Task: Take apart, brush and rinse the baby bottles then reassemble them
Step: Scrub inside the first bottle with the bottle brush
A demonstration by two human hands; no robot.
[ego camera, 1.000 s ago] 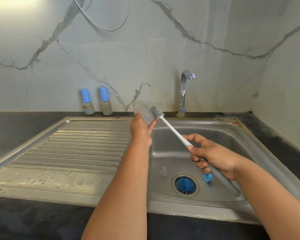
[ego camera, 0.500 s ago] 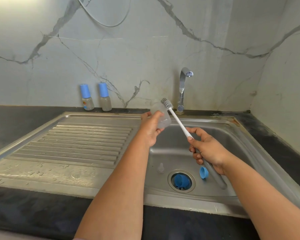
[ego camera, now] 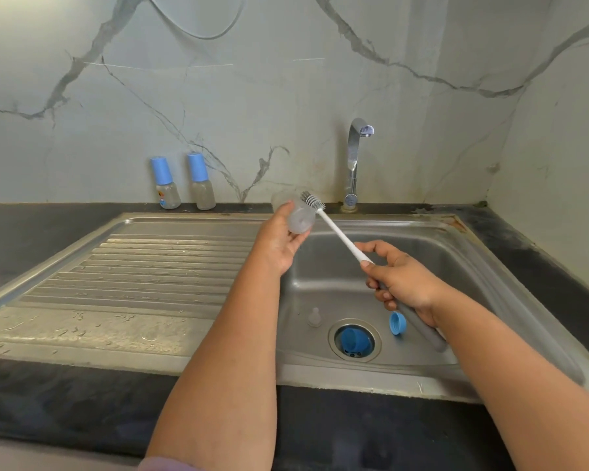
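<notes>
We are gripping a bottle (ego camera: pixel 295 217) in the left hand (ego camera: pixel 281 241), holding a brush (ego camera: pixel 337 232) in the right hand (ego camera: pixel 402 280), bristles touching bottle, teat (ego camera: pixel 314 316) and ring (ego camera: pixel 397 323) lying in sink (ego camera: pixel 456 253).

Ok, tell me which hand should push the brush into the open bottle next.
Right. The right hand already grips the brush by its handle, with the bristle head at the mouth of the clear bottle. The left hand is occupied holding that bottle over the sink.
</notes>
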